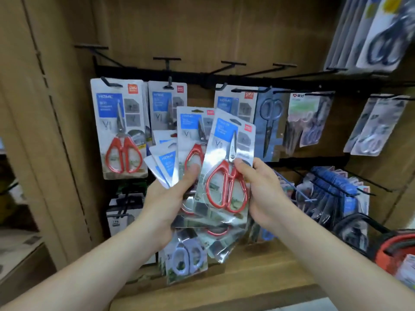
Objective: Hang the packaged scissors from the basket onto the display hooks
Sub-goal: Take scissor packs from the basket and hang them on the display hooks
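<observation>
Holding a fan of packaged scissors (179, 153) just below the black hook rail (202, 76), the person's left hand (166, 198) grips the packs low down. Its thumb is clamped across their fronts, which leaves the hanging holes at the top free. The right hand (262, 187) pinches the front pack (226, 176), a red-handled pair, by its right edge, thumb on the face near the blades' pivot. This looks like peeling one pack off the fan so it can go to a hook alone. That pack sits below the rail, overlapping the fan, and is not yet on any hook. At the rail's left end a matching hung pack (121, 129) suggests where this kind belongs. Lower still below the rail, a pale-handled pack (186, 259) shows under the hands; whether it is held or hanging cannot be told. Far below the rail's right end, the red basket (395, 250) is cut off by the frame edge. Something pale lies in it, but too little shows to name it.
</observation>
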The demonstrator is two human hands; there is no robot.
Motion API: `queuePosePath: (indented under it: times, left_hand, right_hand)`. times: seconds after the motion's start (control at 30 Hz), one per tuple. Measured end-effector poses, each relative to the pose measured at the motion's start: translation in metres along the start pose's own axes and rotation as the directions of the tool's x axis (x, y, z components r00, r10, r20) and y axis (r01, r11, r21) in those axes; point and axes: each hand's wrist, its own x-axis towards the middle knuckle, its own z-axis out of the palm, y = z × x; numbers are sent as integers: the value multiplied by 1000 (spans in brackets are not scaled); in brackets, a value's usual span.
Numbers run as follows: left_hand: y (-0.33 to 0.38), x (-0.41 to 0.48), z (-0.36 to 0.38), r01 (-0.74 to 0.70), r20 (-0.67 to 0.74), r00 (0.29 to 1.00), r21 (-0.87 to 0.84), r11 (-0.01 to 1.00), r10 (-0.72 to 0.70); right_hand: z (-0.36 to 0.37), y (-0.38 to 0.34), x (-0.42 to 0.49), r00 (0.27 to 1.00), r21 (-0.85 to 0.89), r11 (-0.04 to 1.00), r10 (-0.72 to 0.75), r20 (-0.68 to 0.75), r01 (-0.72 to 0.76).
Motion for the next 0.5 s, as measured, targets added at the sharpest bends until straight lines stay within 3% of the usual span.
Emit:
queuePosePath:
  times: [0.13,0.27,0.37,0.5]
  left_hand:
    - [-11,-7,-3,117,-48,992,7,993,-116]
    - [-16,-17,-9,240,-86,968,45,970,-236]
    - [-11,-21,-21,239,-77,970,103,966,-232]
    - [7,-22,-41,253,-38,967,175,952,-250]
  right_hand:
    - [-25,-3,-4,984,-83,989,130,124,-120]
    - [-43,-3,-1,978,-141,973,195,71,-184]
    - [-49,-12,5,990,-237,964,135,39,-122]
    - [-37,-30,8,971,-407,900,-59,233,152]
